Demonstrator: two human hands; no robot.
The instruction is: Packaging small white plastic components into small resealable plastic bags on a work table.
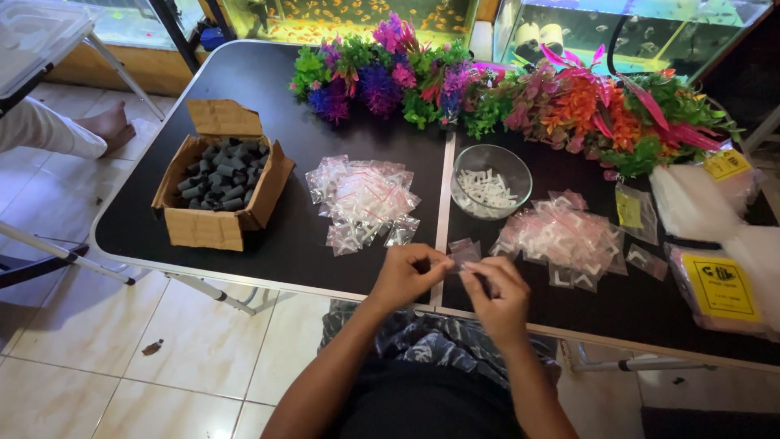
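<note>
Fingers of both my hands meet over the near edge of the black table (pixel 268 97), pinching one small clear bag (pixel 465 254) between them. My left hand (pixel 408 275) grips the bag's left end with thumb and forefinger closed on it; my right hand (pixel 497 294) has its fingers curled in around the right end, and I cannot tell what else it may be pressing inside the bag. The bag sits just above the seam where the two table halves join. Just beyond my left hand lies a loose pile of filled bags (pixel 362 202), each with small white pieces inside. Just beyond my right hand, and a little to its right, is a second pile of bags (pixel 562 237), pinkish in the light, touching a few strays at its edge. Between the two piles, farther out from my hands, stands a glass bowl (pixel 491 180) holding loose white pieces. Well off to the left of my left hand is an open cardboard box (pixel 213 189) full of dark grey cylinders. To the far right of my right hand lie packets with yellow labels (pixel 720 286) and white pads (pixel 689 203). Along the far side, well past everything, runs a row of bright plastic plants (pixel 487 91).
</note>
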